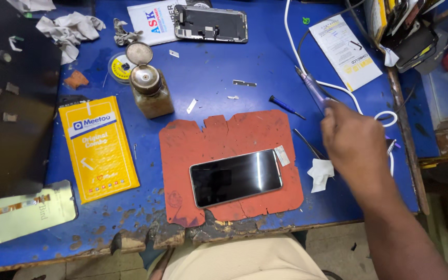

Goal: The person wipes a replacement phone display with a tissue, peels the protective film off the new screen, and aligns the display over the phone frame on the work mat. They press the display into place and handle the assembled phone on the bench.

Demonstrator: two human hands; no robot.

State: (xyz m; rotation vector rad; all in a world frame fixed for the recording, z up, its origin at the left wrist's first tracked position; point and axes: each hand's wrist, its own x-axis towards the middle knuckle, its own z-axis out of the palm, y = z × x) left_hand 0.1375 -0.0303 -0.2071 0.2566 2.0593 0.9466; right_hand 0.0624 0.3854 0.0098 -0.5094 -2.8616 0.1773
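A yellow packet (98, 148) lies at the left of the blue table (213, 83), with a brown bottle (150, 89) just right of it. A phone (236, 177) rests screen-up on the red mat (224, 140). A small screwdriver (285, 106) lies beyond the mat. At the right, the right hand (351, 142) curls its fingers around a purple pen tool (312, 89), above tweezers (309, 145) and a tissue (320, 173). The left hand is out of sight.

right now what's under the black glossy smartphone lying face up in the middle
The black glossy smartphone lies on a worn red-orange rubber mat, which rests on the blue wooden table. The mat directly beneath the phone is covered, so anything there stays hidden.
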